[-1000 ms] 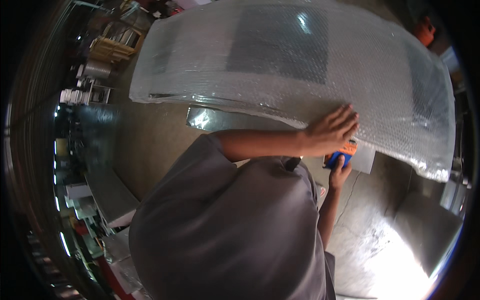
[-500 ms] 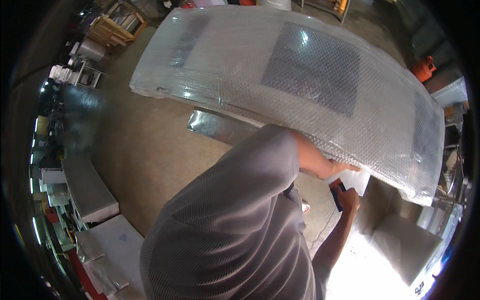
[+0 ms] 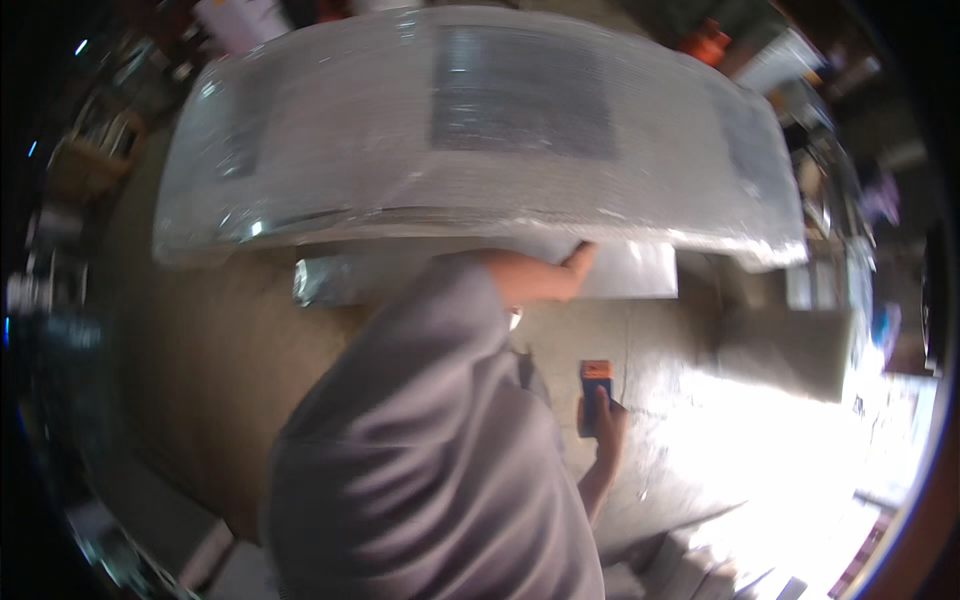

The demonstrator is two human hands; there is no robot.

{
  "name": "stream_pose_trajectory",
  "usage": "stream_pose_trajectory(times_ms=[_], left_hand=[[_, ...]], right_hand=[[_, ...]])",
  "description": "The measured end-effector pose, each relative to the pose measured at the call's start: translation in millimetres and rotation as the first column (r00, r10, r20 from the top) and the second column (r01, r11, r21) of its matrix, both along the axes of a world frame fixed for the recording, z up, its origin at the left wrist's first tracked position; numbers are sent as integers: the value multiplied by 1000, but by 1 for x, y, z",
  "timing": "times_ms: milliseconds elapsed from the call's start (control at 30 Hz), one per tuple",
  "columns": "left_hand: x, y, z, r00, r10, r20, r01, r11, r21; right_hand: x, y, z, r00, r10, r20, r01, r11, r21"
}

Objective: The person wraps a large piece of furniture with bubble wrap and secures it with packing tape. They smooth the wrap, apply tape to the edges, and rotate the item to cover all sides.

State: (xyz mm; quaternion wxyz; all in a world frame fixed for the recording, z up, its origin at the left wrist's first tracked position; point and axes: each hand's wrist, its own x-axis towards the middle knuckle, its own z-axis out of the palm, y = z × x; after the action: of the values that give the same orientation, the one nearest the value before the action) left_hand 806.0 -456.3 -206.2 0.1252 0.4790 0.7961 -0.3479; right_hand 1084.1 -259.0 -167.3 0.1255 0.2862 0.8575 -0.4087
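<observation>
A large flat-topped object wrapped in bubble wrap (image 3: 360,130) spans the far side, with dark rectangular patches showing through. My left hand (image 3: 580,264) is at its near edge, by a shiny silver panel (image 3: 640,272) below that edge. Motion blur smears its fingers, and their tips are partly lost against the wrap. Lower down and to the right, my right hand (image 3: 611,425) grips a small boxy handheld tool (image 3: 597,372), dark blue with an orange end. It is held apart from the wrapped object, and its exact kind does not show.
A grey box-like block (image 3: 790,350) stands on the right, near bright sunlight on the concrete floor (image 3: 210,370). An orange gas cylinder (image 3: 706,44) is beyond the wrapped object. Pale boxes (image 3: 200,545) lie at the lower left, and cluttered shelving lines both sides.
The view has swung to the right and blurred. My right hand has drawn the tool back from the wrapped object's edge. More of the silver panel shows around my left hand.
</observation>
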Motion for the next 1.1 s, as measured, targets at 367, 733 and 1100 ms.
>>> stream_pose_trajectory(times_ms=[367, 733, 1100], left_hand=[[233, -220, 68, 670, 176, 722, -730, -20, 683], [260, -539, 125, 523, 851, -49, -138, 141, 980], [183, -661, 141, 806, 549, 221, -209, -86, 974]], right_hand=[[115, -167, 6, 978, -191, -80, 117, 827, -549], [106, -288, 13, 976, 121, -180, -196, 847, -494], [63, -462, 43, 960, -14, -279, -114, 892, -438]])
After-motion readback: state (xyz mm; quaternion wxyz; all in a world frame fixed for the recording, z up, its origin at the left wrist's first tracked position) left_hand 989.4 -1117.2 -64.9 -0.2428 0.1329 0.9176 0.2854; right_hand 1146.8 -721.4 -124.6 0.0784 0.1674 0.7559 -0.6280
